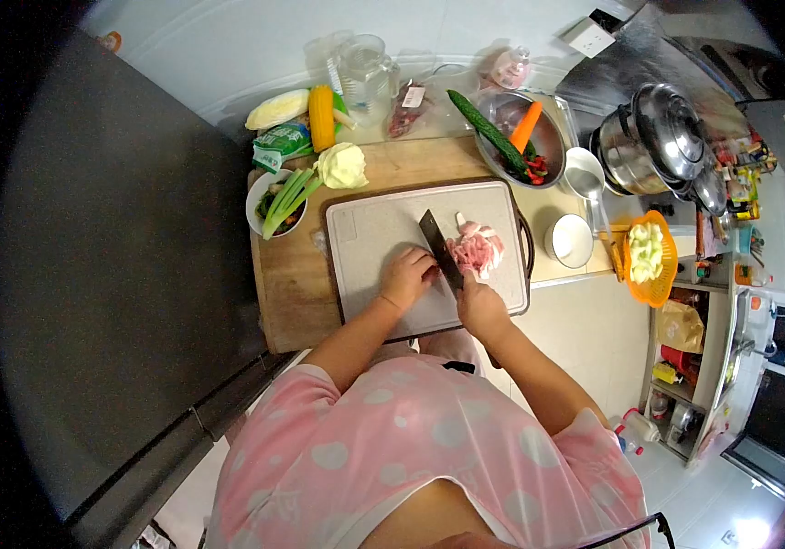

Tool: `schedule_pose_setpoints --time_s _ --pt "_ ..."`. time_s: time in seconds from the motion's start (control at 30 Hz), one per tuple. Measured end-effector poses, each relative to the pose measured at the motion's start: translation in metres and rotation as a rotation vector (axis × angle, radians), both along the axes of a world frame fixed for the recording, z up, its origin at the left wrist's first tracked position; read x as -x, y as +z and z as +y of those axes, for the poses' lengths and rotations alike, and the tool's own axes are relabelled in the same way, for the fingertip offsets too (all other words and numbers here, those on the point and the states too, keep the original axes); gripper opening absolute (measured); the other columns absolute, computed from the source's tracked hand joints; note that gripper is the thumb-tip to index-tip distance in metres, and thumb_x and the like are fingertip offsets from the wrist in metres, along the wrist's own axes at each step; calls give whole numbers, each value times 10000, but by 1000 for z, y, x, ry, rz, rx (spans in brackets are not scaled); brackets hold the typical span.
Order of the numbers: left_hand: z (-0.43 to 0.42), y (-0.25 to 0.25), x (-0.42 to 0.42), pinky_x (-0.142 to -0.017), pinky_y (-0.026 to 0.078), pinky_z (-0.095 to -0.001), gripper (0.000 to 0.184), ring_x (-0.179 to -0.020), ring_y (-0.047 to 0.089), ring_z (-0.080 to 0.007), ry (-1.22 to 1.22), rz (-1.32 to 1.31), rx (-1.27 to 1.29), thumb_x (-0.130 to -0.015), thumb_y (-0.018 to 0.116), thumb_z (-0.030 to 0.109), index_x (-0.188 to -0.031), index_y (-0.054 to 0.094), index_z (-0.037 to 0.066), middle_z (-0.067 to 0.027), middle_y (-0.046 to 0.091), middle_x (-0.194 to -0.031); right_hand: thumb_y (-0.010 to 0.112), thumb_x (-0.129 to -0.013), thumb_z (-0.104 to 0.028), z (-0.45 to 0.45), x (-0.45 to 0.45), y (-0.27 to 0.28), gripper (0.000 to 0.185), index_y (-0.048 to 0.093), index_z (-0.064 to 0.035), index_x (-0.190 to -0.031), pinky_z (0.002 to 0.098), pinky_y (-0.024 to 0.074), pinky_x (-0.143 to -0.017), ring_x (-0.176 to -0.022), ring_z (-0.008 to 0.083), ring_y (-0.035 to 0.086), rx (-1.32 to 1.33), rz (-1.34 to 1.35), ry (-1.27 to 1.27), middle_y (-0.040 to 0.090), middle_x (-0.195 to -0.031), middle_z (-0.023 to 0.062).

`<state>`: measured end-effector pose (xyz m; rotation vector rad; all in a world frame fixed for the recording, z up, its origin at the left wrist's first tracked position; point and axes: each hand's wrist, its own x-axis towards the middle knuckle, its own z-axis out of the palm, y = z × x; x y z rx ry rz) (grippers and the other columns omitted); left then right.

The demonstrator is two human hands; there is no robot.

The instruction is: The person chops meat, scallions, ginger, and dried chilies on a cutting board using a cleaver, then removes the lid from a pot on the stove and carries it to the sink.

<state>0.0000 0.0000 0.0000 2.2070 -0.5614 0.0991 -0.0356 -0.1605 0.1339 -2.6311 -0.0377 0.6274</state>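
A light cutting board (370,233) with a dark rim lies in front of me. My right hand (482,309) is wrapped round the handle of a cleaver (439,245), its dark blade slanting away across the board. Left of the blade, my left hand (409,276) rests on the board with curled fingers, their tips close to the blade. Whatever may lie under those fingertips is hidden. Just right of the cleaver sits a pile of sliced raw pink meat (477,249) with pale fatty edges.
Behind the board stands a metal bowl (553,137) with a cucumber, a carrot and red peppers. At left are a white bowl (256,217) of vegetables, a cabbage (342,166) and corn (322,119). A white bowl (569,241) and orange basket (657,288) stand right.
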Motion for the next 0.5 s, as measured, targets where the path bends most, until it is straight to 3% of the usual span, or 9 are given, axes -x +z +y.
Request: schedule_pose_setpoints --time_s 0.07,0.13,0.27,0.4,0.5 --pt "1 7 1 -829 471 -367 226 -928 564 -274 -9 28 4 -634 699 67 -849 627 68 -85 611 -928 496 -846 -107 3 1 -2 335 412 70 -1118 527 497 -623 -681 458 620 -5 -14 -13 619 -728 291" --pt "4 29 -13 -830 469 -370 226 -927 561 -277 -7 -6 -7 -630 697 61 -843 623 63 -90 606 -924 494 -841 -91 9 -10 6 329 415 77 -1112 526 496 -616 -676 454 620 -73 -205 74 616 -723 292" --pt "5 41 2 -826 466 -380 217 -926 559 -288 -21 43 -38 -637 691 54 -839 614 54 -97 599 -915 488 -840 -75 11 -2 -30 308 426 77 -1101 527 491 -604 -680 449 618 -39 -39 -37 614 -715 291" --pt "9 38 -5 -785 475 -391 176 -910 564 -302 -83 24 18 -680 670 69 -845 610 59 -106 593 -898 519 -873 -134 10 -22 -33 358 426 66 -1155 461 502 -536 -588 378 629 -175 -611 45 611 -653 247" --pt "10 49 -8 -744 486 -397 125 -855 580 -306 -98 -9 17 -732 649 86 -849 610 68 -99 595 -886 553 -888 -187 -14 -33 -51 416 428 58 -1200 405 496 -482 -508 307 619 -282 -648 18 602 -611 211"
